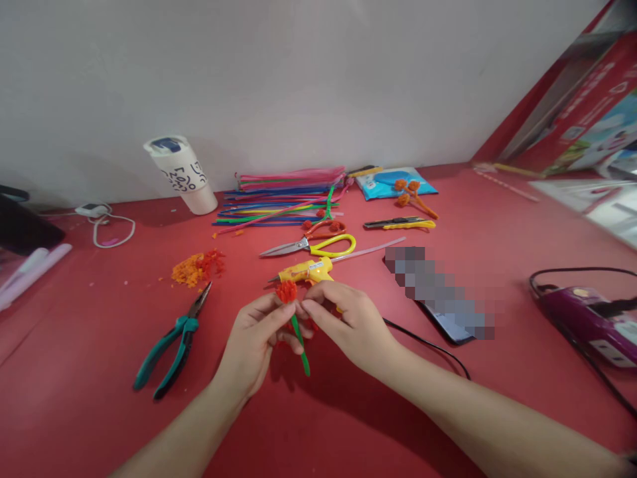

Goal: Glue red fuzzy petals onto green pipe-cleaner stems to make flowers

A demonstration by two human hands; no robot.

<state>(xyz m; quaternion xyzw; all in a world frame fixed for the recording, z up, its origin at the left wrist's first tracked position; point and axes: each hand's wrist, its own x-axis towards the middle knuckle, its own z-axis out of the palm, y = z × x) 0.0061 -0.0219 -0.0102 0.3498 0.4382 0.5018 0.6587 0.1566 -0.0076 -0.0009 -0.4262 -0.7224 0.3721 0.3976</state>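
1. Red flower with green stem [300, 342], held above the red table [318, 435], well short of its back edge.
2. Probably light, soft, bendable; best gripped by the stem.
3. Left hand [256, 332] pinches it; right hand [351, 325] is nearly closed beside it, contents unclear.
4. Yellow glue gun [307, 269] crowds the space just beyond; teal pliers [187, 324] lie left.

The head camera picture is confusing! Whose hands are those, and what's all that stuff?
There's no robot here, just a person's bare left hand and right hand. A camera worn on the person's head took this picture, looking forward and down.

The left hand holds a little piece with a fuzzy red top and green stem. The right hand's fingers are close beside it.

On the red tabletop lie green-handled pliers, scissors, a yellow glue gun, orange and red bits and colourful sticks. A white tumbler stands behind.
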